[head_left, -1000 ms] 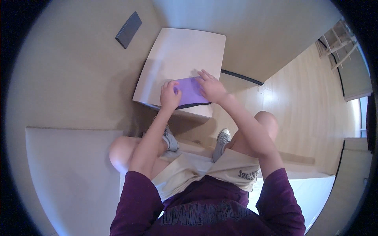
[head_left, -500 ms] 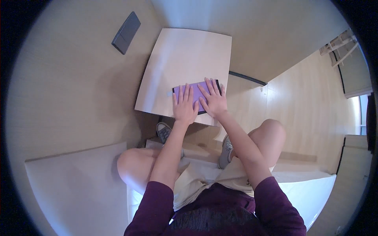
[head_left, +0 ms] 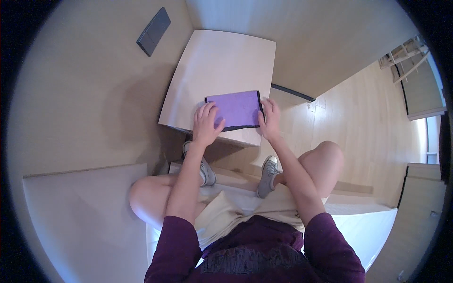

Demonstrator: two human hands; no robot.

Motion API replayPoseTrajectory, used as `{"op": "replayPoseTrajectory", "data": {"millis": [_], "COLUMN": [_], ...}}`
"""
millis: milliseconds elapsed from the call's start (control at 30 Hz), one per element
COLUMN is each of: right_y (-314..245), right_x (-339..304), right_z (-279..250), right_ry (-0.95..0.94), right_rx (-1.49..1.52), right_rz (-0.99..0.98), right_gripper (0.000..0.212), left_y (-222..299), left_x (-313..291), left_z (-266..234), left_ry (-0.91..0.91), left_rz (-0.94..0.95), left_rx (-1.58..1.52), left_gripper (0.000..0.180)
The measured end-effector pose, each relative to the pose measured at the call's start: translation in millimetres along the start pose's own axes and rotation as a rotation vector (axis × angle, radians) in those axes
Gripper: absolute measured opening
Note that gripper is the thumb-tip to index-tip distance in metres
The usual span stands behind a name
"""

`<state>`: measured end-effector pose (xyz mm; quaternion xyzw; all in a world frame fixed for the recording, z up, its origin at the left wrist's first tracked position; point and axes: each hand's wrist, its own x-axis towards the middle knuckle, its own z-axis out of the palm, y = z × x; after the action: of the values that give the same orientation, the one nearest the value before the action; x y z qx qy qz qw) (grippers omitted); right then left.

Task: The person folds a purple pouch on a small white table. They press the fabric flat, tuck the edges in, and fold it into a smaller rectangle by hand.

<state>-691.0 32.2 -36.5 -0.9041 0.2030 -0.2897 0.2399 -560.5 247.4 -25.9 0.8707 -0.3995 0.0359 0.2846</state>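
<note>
A flat purple rectangle with black trim, apparently fabric, lies near the front edge of a pale wooden tabletop. My left hand rests at its left edge, fingertips on the purple surface, thumb spread away from the fingers. At the right edge is my right hand, its thumb by the black border and its fingers just outside it, apart from the thumb. Neither hand grips the piece; both look open. The purple middle lies uncovered between them.
A dark rectangular plate is fixed on the wall at the left. A panel rises behind the table at the right. My knees and grey shoes are below the table. A wooden rack stands far right.
My hands were pressed flat on the purple piece; they have moved apart to its left and right edges, uncovering its middle. My view has shifted slightly.
</note>
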Motion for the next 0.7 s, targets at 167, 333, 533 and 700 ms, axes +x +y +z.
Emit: {"op": "replayPoseTrajectory", "data": {"millis": [167, 333, 533, 700], "right_y": [2, 1, -13, -13], "right_x": [-3, -3, -4, -1], "right_z": [-21, -19, -21, -21], "right_ry": [-0.208, -0.133, -0.009, 0.014], "right_rx": [0.015, 0.148, 0.060, 0.166], "right_rz": [0.199, 0.368, 0.215, 0.308], "right_gripper": [0.025, 0.025, 0.019, 0.015], "left_y": [15, 15, 21, 33], "left_x": [0, -10, -9, -5], "left_z": [-30, -20, -30, -36], "left_ry": [-0.287, -0.179, -0.065, -0.147], "left_rz": [0.032, 0.124, 0.174, 0.200], "left_rx": [0.049, 0.079, 0.115, 0.177], "left_gripper": [0.024, 0.016, 0.014, 0.016]}}
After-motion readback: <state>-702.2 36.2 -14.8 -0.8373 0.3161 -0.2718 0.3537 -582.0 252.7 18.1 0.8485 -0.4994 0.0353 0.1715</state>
